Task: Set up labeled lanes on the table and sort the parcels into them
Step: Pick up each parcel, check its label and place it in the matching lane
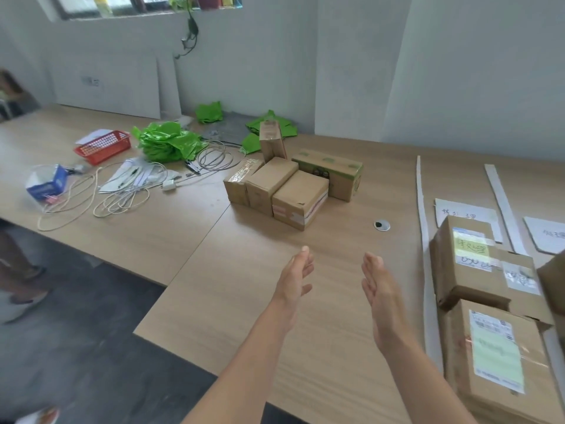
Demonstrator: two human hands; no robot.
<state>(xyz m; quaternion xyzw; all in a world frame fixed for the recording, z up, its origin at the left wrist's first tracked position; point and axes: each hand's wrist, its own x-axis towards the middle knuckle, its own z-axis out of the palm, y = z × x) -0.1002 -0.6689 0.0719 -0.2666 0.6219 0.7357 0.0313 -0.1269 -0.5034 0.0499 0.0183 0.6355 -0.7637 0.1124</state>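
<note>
Both hands [336, 283] empty, spread | parcels [287, 185] well beyond fingertips

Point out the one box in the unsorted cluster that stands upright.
The tall narrow box at the cluster's far side, by the green bags; the others lie flat.

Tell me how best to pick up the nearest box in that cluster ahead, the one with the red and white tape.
Probably with both hands, palms on the two bare side faces of the taped box. Its left side touches a neighbouring box, so tilt or slide it toward you first, then clamp. The left hand and right hand, both open and empty, already face each other in front of it.
</note>
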